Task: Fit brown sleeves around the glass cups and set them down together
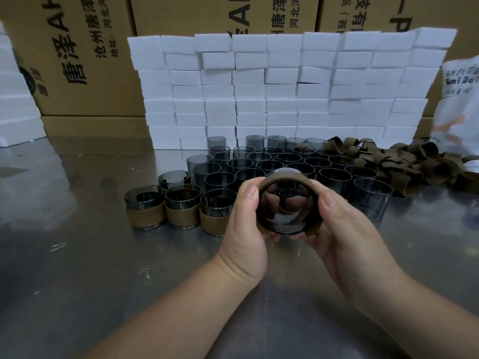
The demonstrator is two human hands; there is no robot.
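1. Here, bare cups point(272, 161) stand massed behind the held glass cup point(287, 208).
2. Three sleeved cups point(182, 207) stand left of it.
3. Left hand point(243, 226) and right hand point(344, 229) grip it between them, brown sleeve point(285, 176) around it.

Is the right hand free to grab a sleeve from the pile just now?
Probably not yet: the right hand and left hand both grip a cup. Once that is set down, bare table leads to the pile.
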